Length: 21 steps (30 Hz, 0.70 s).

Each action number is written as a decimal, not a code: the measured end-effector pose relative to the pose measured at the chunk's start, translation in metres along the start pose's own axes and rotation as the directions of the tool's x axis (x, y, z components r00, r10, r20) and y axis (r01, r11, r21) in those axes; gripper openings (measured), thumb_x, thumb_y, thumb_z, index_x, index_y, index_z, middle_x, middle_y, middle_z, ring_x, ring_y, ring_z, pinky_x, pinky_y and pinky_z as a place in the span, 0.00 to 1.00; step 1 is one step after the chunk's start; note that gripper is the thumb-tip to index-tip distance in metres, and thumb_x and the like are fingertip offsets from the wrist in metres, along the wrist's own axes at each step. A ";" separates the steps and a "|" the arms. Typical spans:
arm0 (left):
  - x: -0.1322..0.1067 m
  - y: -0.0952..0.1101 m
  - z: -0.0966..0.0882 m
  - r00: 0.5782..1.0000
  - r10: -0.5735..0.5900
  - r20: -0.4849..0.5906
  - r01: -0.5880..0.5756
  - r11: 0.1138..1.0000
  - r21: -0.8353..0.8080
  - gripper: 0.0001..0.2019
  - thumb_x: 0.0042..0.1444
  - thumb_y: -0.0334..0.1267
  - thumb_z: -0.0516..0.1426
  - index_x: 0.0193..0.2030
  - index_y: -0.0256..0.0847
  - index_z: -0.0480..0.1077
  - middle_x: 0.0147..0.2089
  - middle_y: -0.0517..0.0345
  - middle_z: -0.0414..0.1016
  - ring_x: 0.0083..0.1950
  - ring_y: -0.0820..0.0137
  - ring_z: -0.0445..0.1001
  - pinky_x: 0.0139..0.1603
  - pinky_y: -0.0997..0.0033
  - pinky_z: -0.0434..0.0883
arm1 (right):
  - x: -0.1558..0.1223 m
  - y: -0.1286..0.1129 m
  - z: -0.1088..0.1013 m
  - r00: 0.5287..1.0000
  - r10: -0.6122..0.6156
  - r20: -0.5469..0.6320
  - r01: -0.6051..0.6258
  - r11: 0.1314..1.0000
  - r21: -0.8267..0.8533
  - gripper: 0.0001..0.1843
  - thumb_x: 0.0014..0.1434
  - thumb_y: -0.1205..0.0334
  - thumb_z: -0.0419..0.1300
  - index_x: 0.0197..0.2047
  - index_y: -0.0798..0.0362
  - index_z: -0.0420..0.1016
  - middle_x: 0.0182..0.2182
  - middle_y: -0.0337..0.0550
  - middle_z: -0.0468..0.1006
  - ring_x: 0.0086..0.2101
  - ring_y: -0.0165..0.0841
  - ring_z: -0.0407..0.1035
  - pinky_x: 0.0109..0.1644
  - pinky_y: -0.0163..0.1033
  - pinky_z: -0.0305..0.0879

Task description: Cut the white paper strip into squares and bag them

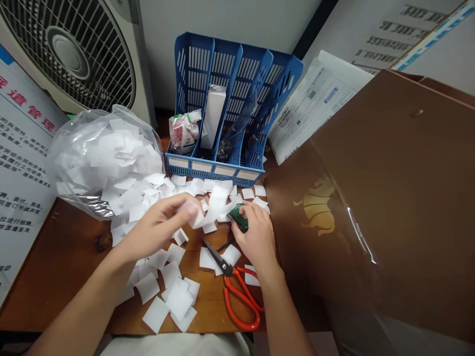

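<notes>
My left hand point(163, 222) pinches a thin white square piece point(196, 217), blurred by motion. To its right, my right hand point(258, 237) is closed around a small dark-green object point(238, 217); its kind is partly hidden by my fingers. Another white sheet point(218, 198) lies or hangs between the two hands; I cannot tell which. Below my right hand, scissors with red handles point(241, 301) rest partly spread on the wooden table. Loose white squares point(178, 299) are scattered around both hands. At the left, a clear plastic bag point(111, 153) spills many more of them.
A blue file rack point(215, 165) stands at the back, holding a small bag point(184, 132) and a white box point(214, 113). A fan point(70, 52) is behind the bag. On the right, a brown case point(371, 198) borders the table point(74, 257), with a labelled envelope point(311, 104) behind.
</notes>
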State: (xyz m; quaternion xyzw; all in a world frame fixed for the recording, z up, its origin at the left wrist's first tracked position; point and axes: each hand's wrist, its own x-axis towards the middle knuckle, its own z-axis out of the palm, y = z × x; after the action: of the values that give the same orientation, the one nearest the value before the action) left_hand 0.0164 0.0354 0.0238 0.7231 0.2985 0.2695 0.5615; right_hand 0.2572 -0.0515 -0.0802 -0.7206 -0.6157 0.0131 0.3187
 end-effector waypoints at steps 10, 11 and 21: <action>-0.034 -0.024 -0.040 0.698 -0.296 -0.652 -0.093 0.866 -0.492 0.12 0.50 0.43 0.72 0.32 0.39 0.77 0.31 0.60 0.67 0.33 0.75 0.67 0.32 0.81 0.72 | 0.019 -0.022 0.011 0.993 0.119 0.017 -0.106 0.935 -0.338 0.27 0.53 0.37 0.67 0.37 0.51 0.64 0.40 0.57 0.76 0.45 0.55 0.69 0.47 0.55 0.65; -0.037 -0.026 -0.041 0.678 -0.327 -0.658 -0.095 0.849 -0.519 0.13 0.49 0.42 0.73 0.31 0.38 0.76 0.29 0.62 0.65 0.31 0.76 0.65 0.32 0.81 0.73 | 0.020 -0.020 0.012 0.996 0.092 0.015 -0.082 0.941 -0.327 0.25 0.54 0.40 0.67 0.37 0.51 0.64 0.40 0.56 0.76 0.45 0.54 0.69 0.47 0.54 0.65; -0.073 -0.044 -0.030 0.614 -0.470 -0.634 0.140 0.855 -0.499 0.17 0.44 0.47 0.74 0.36 0.39 0.82 0.38 0.55 0.80 0.35 0.71 0.74 0.28 0.81 0.75 | 0.010 0.023 0.004 0.998 -0.058 -0.001 0.056 0.966 -0.252 0.11 0.56 0.71 0.57 0.42 0.50 0.70 0.53 0.50 0.78 0.58 0.50 0.65 0.60 0.56 0.57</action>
State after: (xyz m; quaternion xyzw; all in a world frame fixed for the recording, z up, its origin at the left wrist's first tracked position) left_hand -0.0606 0.0097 -0.0159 0.3569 0.5585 0.4902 0.5660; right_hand 0.2781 -0.0419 -0.0901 -0.7372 -0.6315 -0.0772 0.2274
